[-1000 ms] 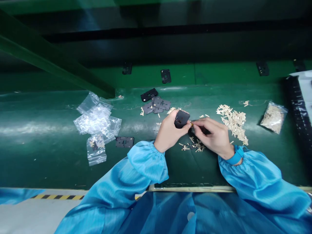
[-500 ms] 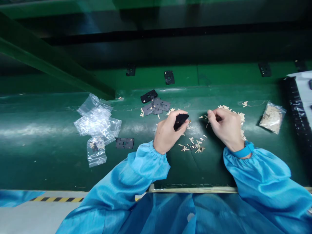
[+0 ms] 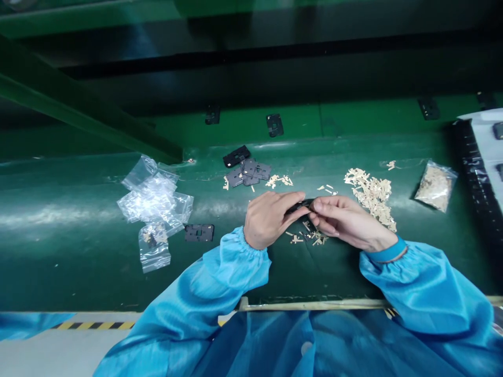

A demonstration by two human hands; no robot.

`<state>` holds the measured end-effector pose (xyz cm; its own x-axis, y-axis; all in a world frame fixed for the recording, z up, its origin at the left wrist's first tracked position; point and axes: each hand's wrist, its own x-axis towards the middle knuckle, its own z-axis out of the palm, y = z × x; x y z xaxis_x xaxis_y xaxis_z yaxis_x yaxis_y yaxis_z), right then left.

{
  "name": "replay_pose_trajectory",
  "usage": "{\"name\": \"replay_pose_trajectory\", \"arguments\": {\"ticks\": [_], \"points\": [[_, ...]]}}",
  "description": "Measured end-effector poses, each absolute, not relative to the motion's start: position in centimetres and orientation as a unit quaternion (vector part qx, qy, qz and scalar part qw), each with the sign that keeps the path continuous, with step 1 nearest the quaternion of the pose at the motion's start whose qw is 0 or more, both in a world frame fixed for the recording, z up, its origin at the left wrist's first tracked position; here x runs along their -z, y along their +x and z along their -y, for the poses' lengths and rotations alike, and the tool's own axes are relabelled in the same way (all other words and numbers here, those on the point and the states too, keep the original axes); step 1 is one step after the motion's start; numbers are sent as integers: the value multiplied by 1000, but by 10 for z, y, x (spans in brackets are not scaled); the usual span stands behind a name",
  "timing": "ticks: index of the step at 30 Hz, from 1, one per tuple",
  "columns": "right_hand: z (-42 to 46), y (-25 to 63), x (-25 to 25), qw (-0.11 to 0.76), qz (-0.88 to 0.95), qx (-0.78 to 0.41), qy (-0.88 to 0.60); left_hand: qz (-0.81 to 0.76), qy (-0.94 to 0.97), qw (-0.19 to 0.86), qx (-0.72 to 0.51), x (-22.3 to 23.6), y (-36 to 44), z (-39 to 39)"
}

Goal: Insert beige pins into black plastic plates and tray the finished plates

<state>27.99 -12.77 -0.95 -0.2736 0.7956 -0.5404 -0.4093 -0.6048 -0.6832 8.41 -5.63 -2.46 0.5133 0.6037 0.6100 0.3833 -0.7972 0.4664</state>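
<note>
My left hand (image 3: 268, 217) pinches a small flat black plastic part (image 3: 300, 205) above the green bench. My right hand (image 3: 345, 221) meets it from the right, fingertips closed on the part's right end. Whether a small tan piece is between those fingers cannot be seen. Below the hands lies a scatter of small tan pieces (image 3: 310, 236). A larger heap of tan pieces (image 3: 372, 195) sits to the right of my right hand. A pile of black parts (image 3: 248, 168) lies beyond my left hand.
Clear plastic bags (image 3: 154, 200) lie at the left, with a single black part (image 3: 199, 232) beside them. A bag of tan pieces (image 3: 434, 186) rests at the far right next to a black-edged tray (image 3: 473, 167). More black parts (image 3: 274, 124) sit on the rear ledge.
My right hand went out to the tan heap, then came back to the black part. My left hand turned the part flatter and lowered it slightly.
</note>
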Motion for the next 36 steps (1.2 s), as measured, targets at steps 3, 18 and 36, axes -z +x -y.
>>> {"name": "replay_pose_trajectory", "arguments": {"ticks": [3,18,36], "points": [[129,279,9,401,213,-770,-448,-280,851,152,-417,27,83,58],[117,304,9,513,406,-346,-672,-405,463,732,-293,25,126,52],[117,357,-2,573,360,-292,-676,-319,603,667,-300,4,239,8]]}}
